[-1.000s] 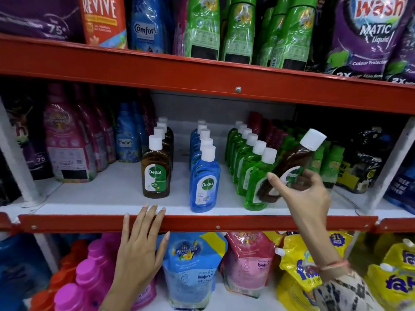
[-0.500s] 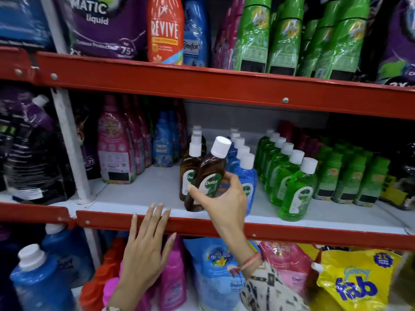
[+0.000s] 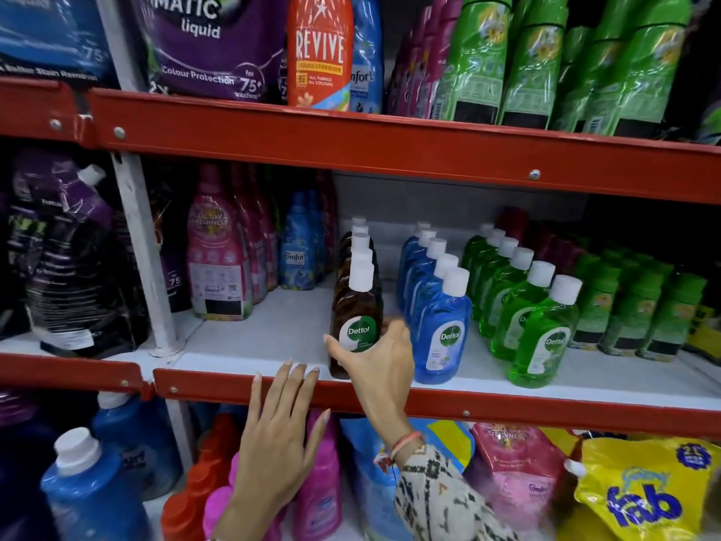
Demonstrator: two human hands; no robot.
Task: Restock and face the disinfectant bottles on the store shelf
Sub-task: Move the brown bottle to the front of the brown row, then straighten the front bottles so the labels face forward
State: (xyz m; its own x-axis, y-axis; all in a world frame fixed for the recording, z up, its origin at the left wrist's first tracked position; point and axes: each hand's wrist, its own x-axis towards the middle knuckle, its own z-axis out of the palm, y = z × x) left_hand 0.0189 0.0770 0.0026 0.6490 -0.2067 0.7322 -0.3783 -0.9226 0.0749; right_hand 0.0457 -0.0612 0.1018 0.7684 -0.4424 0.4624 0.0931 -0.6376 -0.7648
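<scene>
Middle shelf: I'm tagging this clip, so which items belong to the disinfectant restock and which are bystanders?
Job:
brown Dettol bottle, held by right hand
brown row
blue Dettol row
green Dettol row
left hand on red shelf edge

Bystanders:
pink softener bottles
purple detergent pouch
yellow pouch

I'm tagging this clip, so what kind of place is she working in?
Most likely a shop's cleaning-products aisle: red metal shelving packed with detergent pouches, and rows of identical Dettol bottles, with the right hand on the front brown bottle.
</scene>
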